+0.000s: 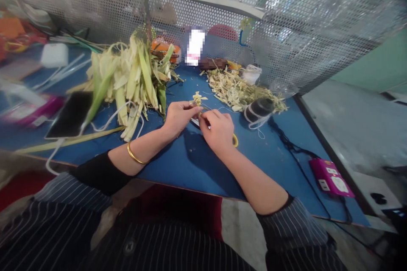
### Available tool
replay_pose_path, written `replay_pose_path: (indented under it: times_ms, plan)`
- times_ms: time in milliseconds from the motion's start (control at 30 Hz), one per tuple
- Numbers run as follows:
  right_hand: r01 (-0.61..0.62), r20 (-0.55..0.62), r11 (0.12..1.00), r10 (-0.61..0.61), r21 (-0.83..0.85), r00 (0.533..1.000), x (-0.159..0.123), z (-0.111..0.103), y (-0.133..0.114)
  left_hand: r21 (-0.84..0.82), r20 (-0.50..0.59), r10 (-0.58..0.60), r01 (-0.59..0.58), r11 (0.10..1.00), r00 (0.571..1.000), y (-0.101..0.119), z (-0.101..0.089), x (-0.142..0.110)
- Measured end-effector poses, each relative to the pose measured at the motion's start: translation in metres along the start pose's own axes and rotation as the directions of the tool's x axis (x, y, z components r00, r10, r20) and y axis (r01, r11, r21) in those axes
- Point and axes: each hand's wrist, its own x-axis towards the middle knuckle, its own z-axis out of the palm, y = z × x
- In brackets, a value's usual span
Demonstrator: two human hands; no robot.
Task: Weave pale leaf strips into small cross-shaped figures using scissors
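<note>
My left hand is closed in a pinch on a small pale yellow piece of folded leaf strips, held just above the blue table. A gold bangle sits on that wrist. My right hand is closed too, its fingertips meeting the left hand's at the base of the folded piece. A yellow-handled tool, apparently scissors, pokes out under the right hand; whether the hand grips it I cannot tell.
A heap of pale green leaf strips lies at the left. Trimmings and a thread spool lie at the right. A black phone with a white cable, a pink box and a perforated metal screen surround the work area.
</note>
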Motion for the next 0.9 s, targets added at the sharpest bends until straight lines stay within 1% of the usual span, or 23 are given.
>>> replay_pose_path:
  times_ms: [100,200,233,267,300,333,367,400,433,467,500,567,600,633,733,833,900]
  plan:
    - [0.051,0.028,0.999,-0.051,0.001,0.998,-0.002,0.002,-0.003,-0.041,0.028,-0.026,0.028,0.999,0.999,-0.006,0.002,0.0]
    - [0.123,0.067,0.992,-0.124,0.009,0.99,-0.003,0.0,-0.006,-0.06,0.033,-0.053,0.055,0.997,0.998,-0.008,0.003,0.001]
    - [0.126,0.06,0.991,-0.128,0.033,0.99,-0.002,-0.001,-0.006,-0.063,0.035,-0.056,0.058,0.996,0.998,-0.007,0.002,0.002]
    - [0.104,0.04,0.992,-0.107,0.073,0.993,-0.001,-0.003,-0.005,-0.062,0.035,-0.053,0.055,0.997,0.998,-0.005,0.002,0.002]
    - [0.05,0.001,0.99,-0.05,0.129,0.999,0.0,-0.005,-0.003,-0.054,0.043,-0.044,0.047,0.997,0.998,-0.003,0.001,0.003]
    - [-0.031,-0.049,0.979,0.041,0.201,0.998,0.003,-0.007,0.0,-0.038,0.054,-0.035,0.037,0.999,0.998,-0.001,0.0,0.003]
    - [-0.122,-0.09,0.95,0.153,0.287,0.984,0.005,-0.009,0.004,-0.017,0.071,-0.03,0.031,0.999,0.997,0.001,-0.001,0.003]
    - [-0.216,-0.12,0.899,0.28,0.381,0.952,0.009,-0.01,0.009,0.009,0.091,-0.03,0.03,1.0,0.995,0.003,-0.002,0.003]
    - [-0.283,-0.117,0.834,0.378,0.474,0.918,0.012,-0.01,0.014,0.039,0.116,-0.035,0.031,0.999,0.993,0.003,-0.003,0.003]
    - [-0.325,-0.064,0.766,0.428,0.556,0.901,0.015,-0.01,0.019,0.071,0.14,-0.04,0.031,0.997,0.989,0.003,-0.003,0.002]
    - [-0.357,0.019,0.702,0.44,0.616,0.898,0.017,-0.009,0.023,0.107,0.163,-0.045,0.027,0.994,0.986,0.002,-0.003,0.002]
    - [-0.42,0.187,0.61,0.409,0.672,0.893,0.019,-0.007,0.027,0.173,0.212,-0.046,0.009,0.985,0.976,-0.002,-0.003,0.001]
    - [-0.44,0.235,0.59,0.392,0.677,0.889,0.019,-0.006,0.027,0.187,0.238,-0.05,0.004,0.982,0.97,-0.003,-0.003,0.001]
    - [-0.451,0.26,0.583,0.384,0.676,0.886,0.019,-0.005,0.026,0.187,0.259,-0.059,0.01,0.982,0.964,-0.005,-0.002,0.0]
    - [-0.455,0.265,0.573,0.386,0.682,0.884,0.017,-0.005,0.023,0.144,0.276,-0.098,0.06,0.988,0.956,-0.003,0.0,-0.001]
    - [-0.464,0.3,0.526,0.369,0.713,0.879,0.019,-0.01,0.022,0.116,0.294,-0.125,0.094,0.989,0.948,0.005,0.001,-0.002]
    - [-0.465,0.325,0.5,0.344,0.731,0.881,0.021,-0.014,0.023,0.096,0.346,-0.144,0.118,0.988,0.927,0.012,-0.001,-0.002]
